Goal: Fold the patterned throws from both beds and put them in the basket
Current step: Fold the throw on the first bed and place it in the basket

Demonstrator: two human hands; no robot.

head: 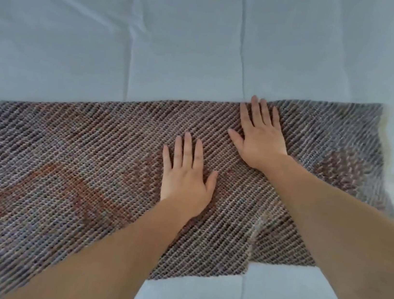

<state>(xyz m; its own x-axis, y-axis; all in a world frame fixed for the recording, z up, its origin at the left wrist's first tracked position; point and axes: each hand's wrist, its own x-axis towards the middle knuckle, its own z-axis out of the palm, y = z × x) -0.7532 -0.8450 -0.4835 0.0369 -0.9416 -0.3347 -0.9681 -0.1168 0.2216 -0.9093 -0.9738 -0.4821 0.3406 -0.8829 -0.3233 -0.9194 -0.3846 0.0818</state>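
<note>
We see the patterned throw (74, 170) lying as a long woven band across the near part of the bed (157, 29), its far edge straight against the pale sheet and a layered corner showing near the bed's front edge. Our left hand (187, 176) lies palm-down on its middle, fingers (186, 147) straight and slightly spread. Our right hand (260, 135) lies just beyond, equally flat, fingertips at the far edge.

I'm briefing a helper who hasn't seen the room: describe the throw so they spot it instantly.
A pale bed sheet fills the view. Across its near part lies the throw, pressed by the left hand and right hand. Unlike the plain sheet, it is coarsely woven, brown-grey with reddish motifs.
</note>
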